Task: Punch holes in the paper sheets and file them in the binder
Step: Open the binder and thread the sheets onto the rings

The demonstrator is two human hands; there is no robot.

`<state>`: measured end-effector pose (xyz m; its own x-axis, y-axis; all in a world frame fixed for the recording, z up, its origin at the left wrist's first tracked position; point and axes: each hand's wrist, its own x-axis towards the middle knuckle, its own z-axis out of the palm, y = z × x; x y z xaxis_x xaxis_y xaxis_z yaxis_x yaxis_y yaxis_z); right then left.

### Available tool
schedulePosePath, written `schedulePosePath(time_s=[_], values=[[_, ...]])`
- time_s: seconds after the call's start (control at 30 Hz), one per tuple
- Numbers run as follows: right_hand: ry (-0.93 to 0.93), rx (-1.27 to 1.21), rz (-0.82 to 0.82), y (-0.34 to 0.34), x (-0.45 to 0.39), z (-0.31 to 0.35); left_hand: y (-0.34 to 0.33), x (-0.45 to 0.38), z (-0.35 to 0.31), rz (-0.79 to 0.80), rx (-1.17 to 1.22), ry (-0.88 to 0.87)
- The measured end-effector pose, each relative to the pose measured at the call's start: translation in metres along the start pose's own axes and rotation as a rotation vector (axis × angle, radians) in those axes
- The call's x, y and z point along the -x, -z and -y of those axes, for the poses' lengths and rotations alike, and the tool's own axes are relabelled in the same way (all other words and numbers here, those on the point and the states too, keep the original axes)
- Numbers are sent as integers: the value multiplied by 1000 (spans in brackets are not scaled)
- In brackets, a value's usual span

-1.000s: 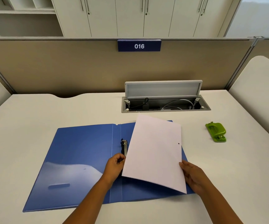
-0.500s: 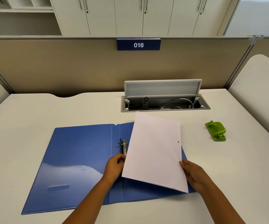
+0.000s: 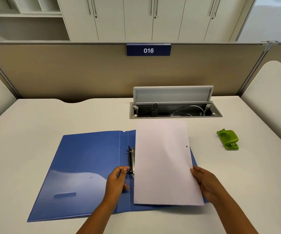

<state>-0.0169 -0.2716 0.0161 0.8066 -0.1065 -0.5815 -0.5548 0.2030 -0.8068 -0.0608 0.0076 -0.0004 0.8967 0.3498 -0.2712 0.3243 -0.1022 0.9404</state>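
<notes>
An open blue binder (image 3: 85,166) lies flat on the white desk, its metal ring mechanism (image 3: 131,159) along the spine. A white paper sheet (image 3: 163,162) with a punched hole near its right edge lies over the binder's right half. My right hand (image 3: 205,184) grips the sheet's right edge near the lower corner. My left hand (image 3: 117,181) rests on the binder beside the sheet's left edge, fingertips touching the lower end of the ring mechanism. A green hole punch (image 3: 228,139) sits on the desk to the right.
An open cable tray (image 3: 175,110) with a raised lid is set into the desk behind the binder. A beige partition (image 3: 85,73) with a "016" sign closes off the back. Curved dividers stand at both sides.
The sheet has turned from tilted to nearly square with the binder, its left edge now beside the rings. My left hand has slid slightly away from the sheet.
</notes>
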Motion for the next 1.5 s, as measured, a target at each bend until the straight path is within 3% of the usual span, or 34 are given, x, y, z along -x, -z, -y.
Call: schedulePosePath(time_s=[0.2,0.4,0.6,0.73,0.9,1.03,1.17,1.23,1.37,1.5], values=[[77,198,-12,10,6,13,5,6,-13,-95,-78,-158],[482,858,-149,17,6,62,3,9,-47,-190,-248,-468],[611,1186,-119,-2,14,118,-14,14,-77,-169,-351,-715],[612,1234,-138,-17,28,139,-16,14,-81,-137,-279,-681],[582,1089,-163,-21,22,131,-11,16,-63,-102,-263,-506],[503,874,-186,-20,9,111,-8,15,-46,-66,-236,-391],[296,510,-165,-14,0,87,-6,13,-41,-53,-201,-310],[241,445,-136,-12,0,80,-7,13,-41,-49,-187,-274],[329,569,-90,-4,11,87,-4,11,-42,-78,-183,-283],[585,1053,-56,2,36,127,-1,13,-54,-190,-238,-410]])
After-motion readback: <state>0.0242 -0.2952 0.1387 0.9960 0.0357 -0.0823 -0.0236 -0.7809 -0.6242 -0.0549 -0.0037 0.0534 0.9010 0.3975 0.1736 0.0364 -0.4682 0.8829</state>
